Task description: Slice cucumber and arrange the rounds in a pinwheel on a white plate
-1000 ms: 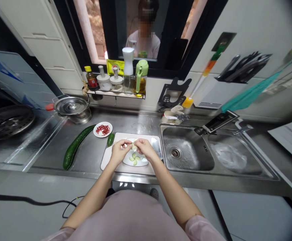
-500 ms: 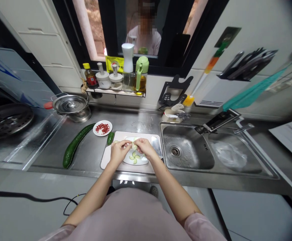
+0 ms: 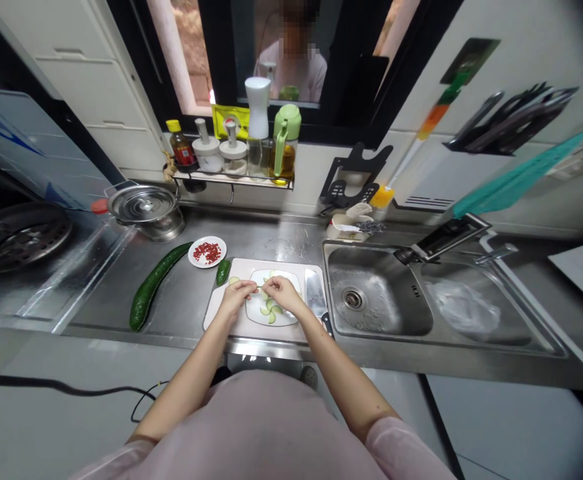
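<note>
Over a white plate [image 3: 254, 317], my left hand [image 3: 238, 295] and my right hand [image 3: 281, 293] are pinched close together. A thin green-edged cucumber slice [image 3: 259, 288] shows between their fingertips, partly hidden by the fingers. Pale cucumber slices with green rims [image 3: 270, 311] lie fanned in a curve on the plate, and more lie behind my right hand. Beneath the plate is a light cutting board [image 3: 216, 305]. At the board's right side rests a cleaver [image 3: 314, 291] with a black handle. A short cucumber end [image 3: 223, 272] sits by the board's upper left corner.
A long green cucumber [image 3: 152, 288] lies on the steel counter to the left, near a small white dish [image 3: 208, 239] of chopped red bits. A lidded pot [image 3: 159, 223] stands behind. To the right are the sink [image 3: 379, 317] and faucet [image 3: 441, 241]. Seasoning bottles line a shelf [image 3: 241, 179].
Both hands have shifted slightly left and lower over the plate, still pinched together. The slice between them now appears edge-on. The camera view has tilted a little.
</note>
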`<state>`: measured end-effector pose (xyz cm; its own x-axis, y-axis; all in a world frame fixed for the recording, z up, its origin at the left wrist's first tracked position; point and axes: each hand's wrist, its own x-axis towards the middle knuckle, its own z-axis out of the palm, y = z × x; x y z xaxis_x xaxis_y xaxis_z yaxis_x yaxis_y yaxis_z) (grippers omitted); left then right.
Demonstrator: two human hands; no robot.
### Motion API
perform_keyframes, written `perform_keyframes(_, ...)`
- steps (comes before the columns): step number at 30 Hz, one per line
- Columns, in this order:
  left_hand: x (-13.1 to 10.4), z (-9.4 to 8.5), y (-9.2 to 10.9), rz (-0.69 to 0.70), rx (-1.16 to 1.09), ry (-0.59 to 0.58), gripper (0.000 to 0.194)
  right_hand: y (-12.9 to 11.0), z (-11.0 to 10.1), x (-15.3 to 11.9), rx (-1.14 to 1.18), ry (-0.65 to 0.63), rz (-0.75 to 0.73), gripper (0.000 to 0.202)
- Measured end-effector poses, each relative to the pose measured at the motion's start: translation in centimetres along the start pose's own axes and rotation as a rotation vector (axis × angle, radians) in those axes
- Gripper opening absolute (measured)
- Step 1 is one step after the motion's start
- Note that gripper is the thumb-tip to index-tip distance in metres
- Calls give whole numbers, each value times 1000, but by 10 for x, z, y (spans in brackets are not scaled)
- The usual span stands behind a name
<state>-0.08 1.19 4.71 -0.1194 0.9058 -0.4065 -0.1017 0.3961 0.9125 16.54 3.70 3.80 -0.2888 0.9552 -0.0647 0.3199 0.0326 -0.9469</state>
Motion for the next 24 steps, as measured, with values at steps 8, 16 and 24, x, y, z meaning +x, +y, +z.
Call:
perform_keyframes(8,35,-9,-38,152,224,45,29,17,17,11,-253,-62,110,12)
perform_keyframes(16,46,-14,-48,193,504,94,21,10,23,17,-386,-102,192,12)
perform_keyframes(24,41,-8,-41,220,682,105,18,12,24,21,-478,-122,203,15)
